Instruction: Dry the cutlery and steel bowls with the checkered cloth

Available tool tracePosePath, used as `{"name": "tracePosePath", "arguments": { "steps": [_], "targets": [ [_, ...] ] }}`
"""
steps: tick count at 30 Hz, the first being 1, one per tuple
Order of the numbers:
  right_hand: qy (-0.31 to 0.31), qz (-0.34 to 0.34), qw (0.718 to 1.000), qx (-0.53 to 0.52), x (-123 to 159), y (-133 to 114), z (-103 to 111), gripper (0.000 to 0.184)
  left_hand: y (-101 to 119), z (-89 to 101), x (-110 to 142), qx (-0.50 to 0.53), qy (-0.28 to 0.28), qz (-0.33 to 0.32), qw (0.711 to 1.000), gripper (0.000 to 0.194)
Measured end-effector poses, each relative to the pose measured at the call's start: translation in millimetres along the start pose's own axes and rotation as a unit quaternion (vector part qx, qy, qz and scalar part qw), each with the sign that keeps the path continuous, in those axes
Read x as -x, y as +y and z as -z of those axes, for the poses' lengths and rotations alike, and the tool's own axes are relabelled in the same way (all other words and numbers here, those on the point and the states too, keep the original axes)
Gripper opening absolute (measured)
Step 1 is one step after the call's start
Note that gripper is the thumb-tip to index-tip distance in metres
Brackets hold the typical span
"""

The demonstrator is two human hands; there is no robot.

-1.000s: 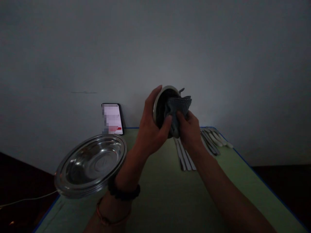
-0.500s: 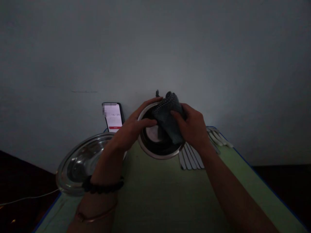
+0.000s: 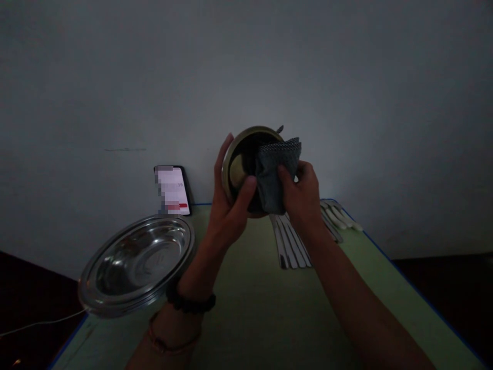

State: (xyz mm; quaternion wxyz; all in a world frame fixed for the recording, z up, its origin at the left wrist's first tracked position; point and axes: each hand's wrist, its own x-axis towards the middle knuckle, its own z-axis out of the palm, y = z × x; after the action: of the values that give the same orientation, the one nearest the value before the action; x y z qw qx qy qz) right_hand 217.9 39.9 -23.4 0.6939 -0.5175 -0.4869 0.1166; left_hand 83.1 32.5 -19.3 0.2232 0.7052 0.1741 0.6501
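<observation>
A round metal bowl (image 3: 238, 169) is held up above the table, its opening tilted toward me. My left hand (image 3: 230, 210) is closed on its left side, thumb inside the rim and fingers behind. In my right hand (image 3: 302, 192) is a folded grey cloth (image 3: 275, 177) with a speckled edge, pinched between thumb and fingers. The cloth lies over the right part of the bowl's opening and hides that side. Below my right hand, several flat metal utensil handles (image 3: 290, 246) lie side by side on the table.
Wide steel basins (image 3: 142, 257), apparently stacked, stand at the table's left. Behind them a lit phone (image 3: 173, 190) leans against the wall (image 3: 246, 67). Several pale-handled utensils (image 3: 341, 216) lie at the back right. The green table (image 3: 246, 318) has a blue edge; a white cable (image 3: 42, 324) runs off left.
The bowl has risen and its opening has turned more toward me. My left hand has shifted lower on its left side. The cloth has moved slightly right with my right hand.
</observation>
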Motion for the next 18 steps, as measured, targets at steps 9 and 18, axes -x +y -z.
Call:
{"name": "tracePosePath", "arguments": {
  "steps": [9,18],
  "targets": [
    [-0.028,0.099,0.993,0.064,-1.5,-10.8,10.2,0.020,-7.7,23.9,-4.9,0.058,-0.103,0.093,0.989,0.051],
    [-0.065,0.128,0.988,0.063,2.0,-14.6,11.0,0.022,-7.7,34.6,-8.4,0.064,-0.149,0.137,0.977,0.048]
  ]
}}
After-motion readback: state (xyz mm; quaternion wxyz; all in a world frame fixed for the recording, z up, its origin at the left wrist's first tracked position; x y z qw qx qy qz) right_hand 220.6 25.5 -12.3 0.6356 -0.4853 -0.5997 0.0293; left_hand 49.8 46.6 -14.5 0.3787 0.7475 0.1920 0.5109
